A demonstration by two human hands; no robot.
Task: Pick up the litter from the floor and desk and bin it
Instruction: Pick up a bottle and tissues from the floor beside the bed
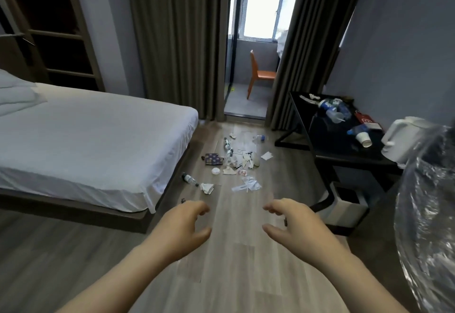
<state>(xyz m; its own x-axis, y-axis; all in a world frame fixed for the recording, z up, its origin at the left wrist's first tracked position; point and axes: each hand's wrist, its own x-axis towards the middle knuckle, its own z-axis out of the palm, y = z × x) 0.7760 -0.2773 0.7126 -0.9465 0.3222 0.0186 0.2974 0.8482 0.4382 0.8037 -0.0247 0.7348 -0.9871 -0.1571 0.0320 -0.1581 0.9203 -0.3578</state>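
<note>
We judge that the task is at its very start, as no piece is collected yet. The left hand point(183, 226) and the right hand point(290, 224) are held out over bare floor, near to us. The grip of each is loosely curved and rather wide, and it holds nothing. The floor litter point(231, 162) lies farther off, between the bed point(98, 140) on the left and the black table point(327, 145) on the right. A water bottle point(189, 179) lies just beside the bed corner, with a crumpled tissue point(206, 188) near it. A clear wrapper point(246, 186) is to the right of these, and a denser heap lies behind. More litter is on the table, among it a paper cup point(364, 138) lying on its side and some plastic bottles point(337, 113). A white bin point(337, 204) stands on the floor at the near end of the table. The next move, we think, calls for stepping forward and bending down, because both hands are well apart from the nearest pieces. The tissue or the bottle seems the first to take, with the grip closing around it.
</note>
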